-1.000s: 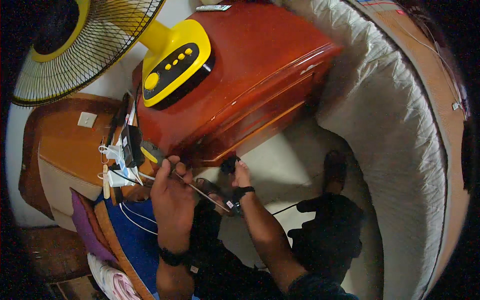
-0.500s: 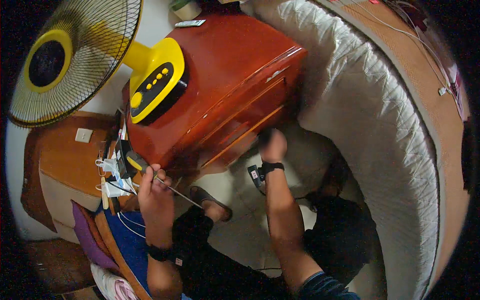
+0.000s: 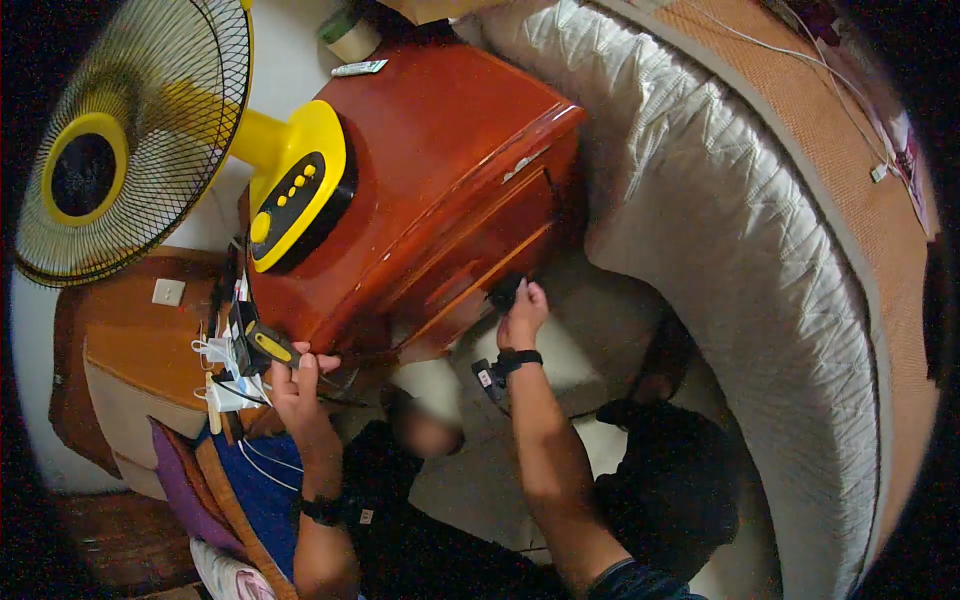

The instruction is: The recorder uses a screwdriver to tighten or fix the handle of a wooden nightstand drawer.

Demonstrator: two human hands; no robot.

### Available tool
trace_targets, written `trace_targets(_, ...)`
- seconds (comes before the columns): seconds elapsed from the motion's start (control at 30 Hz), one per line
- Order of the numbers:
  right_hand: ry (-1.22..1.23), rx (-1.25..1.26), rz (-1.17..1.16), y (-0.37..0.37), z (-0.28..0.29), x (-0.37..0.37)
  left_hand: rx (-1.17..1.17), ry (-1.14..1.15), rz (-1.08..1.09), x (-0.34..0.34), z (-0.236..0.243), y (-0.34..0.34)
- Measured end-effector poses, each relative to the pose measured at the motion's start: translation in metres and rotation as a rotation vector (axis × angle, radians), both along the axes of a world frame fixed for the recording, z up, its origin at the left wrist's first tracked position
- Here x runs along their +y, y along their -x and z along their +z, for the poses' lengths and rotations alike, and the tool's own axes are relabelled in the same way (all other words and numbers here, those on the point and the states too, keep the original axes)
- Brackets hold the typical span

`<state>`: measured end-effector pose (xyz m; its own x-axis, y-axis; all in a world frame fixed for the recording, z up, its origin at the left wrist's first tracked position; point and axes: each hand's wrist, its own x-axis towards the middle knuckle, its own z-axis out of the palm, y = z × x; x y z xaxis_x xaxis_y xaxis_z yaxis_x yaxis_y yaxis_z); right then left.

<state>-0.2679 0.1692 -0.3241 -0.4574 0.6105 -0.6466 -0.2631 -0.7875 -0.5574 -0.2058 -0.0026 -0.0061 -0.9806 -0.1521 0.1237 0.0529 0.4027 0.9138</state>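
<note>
Red-brown wooden nightstand, right hand at drawer front, left hand gripping screwdriver

My left hand is up at the lower left, fingers curled shut in a grip, forearm running straight down to a dark band on the wrist. My right hand reaches further forward, fingers bent and closed at the tips, palm turned away from me. That wrist carries a black strap too; the bare forearm slants down to the right.
</note>
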Motion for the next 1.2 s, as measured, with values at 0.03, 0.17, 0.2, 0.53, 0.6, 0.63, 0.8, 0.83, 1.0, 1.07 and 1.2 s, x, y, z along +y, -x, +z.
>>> trace_targets(0.03, -0.057, -0.025, -0.077, 0.004, 0.009, 0.025, -0.004, -0.019, -0.022, 0.006, 0.000, 0.002)
trace_targets(0.17, -0.177, 0.156, -0.087, 0.012, 0.123, 0.074, -0.083, -0.022, 0.048, -0.004, 0.010, -0.004)
trace_targets(0.2, -0.228, 0.187, -0.099, 0.016, 0.141, 0.083, -0.077, -0.019, 0.031, -0.003, 0.012, -0.005)
trace_targets(0.53, -0.545, -0.024, -0.077, 0.034, 0.152, 0.109, -0.100, 0.017, -0.040, -0.003, 0.013, -0.005)
trace_targets(0.6, -0.474, 0.026, -0.079, 0.037, 0.127, 0.111, -0.108, 0.005, -0.029, -0.001, 0.016, -0.006)
trace_targets(0.63, -0.423, 0.074, -0.115, 0.040, 0.089, 0.121, -0.118, -0.024, -0.045, 0.004, 0.016, -0.004)
trace_targets(0.8, -0.207, 0.183, -0.069, 0.038, 0.033, 0.116, -0.174, -0.127, -0.042, 0.000, 0.020, -0.002)
trace_targets(0.83, -0.366, 0.087, 0.048, 0.029, -0.023, 0.172, -0.184, -0.158, -0.103, 0.018, 0.020, 0.003)
trace_targets(1.0, -0.269, 0.089, 0.357, 0.034, 0.042, 0.134, -0.158, -0.083, -0.022, -0.015, 0.019, -0.007)
trace_targets(1.07, -0.275, 0.083, 0.334, 0.034, 0.016, 0.143, -0.153, -0.082, -0.041, -0.008, 0.019, -0.007)
trace_targets(1.2, -0.263, 0.072, 0.316, 0.034, -0.031, 0.145, -0.167, -0.047, 0.005, 0.002, 0.022, -0.005)
